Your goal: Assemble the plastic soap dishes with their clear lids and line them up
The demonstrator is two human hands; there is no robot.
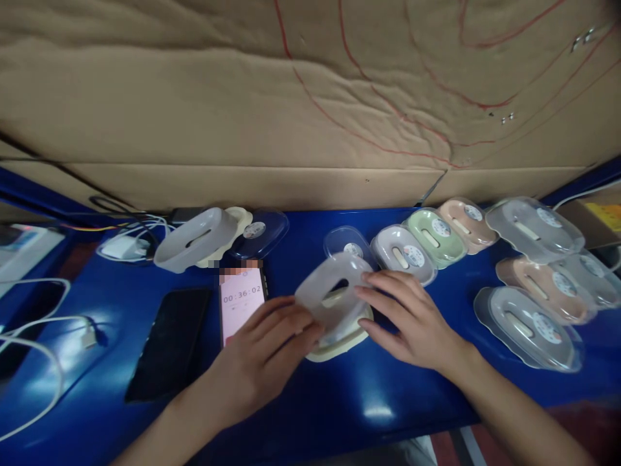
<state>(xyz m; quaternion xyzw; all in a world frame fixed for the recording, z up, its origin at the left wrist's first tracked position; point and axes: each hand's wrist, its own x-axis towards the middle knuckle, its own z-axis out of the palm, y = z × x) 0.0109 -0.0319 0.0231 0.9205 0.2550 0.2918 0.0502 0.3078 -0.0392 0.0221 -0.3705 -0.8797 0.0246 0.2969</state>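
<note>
A frosted, translucent oval soap dish part (315, 288) with a slot in its middle is tilted between my two hands. Its left edge is gripped by the fingers of my left hand (274, 346). My right hand (407, 317) holds the right edge, with fingertips on top and the thumb lower down. Directly beneath lies a cream oval base (339, 349), partly covered by the frosted part; whether the two touch is hidden. A clear lid (347, 243) with a round sticker lies just behind.
Finished-looking soap dishes in grey (405, 255), green (436, 236) and pink (468, 223) stand at right, with several more beyond. Left are a grey dish part (194, 243), another clear lid (262, 233), a lit phone (242, 298), a dark phone (167, 346) and white cables (58, 323).
</note>
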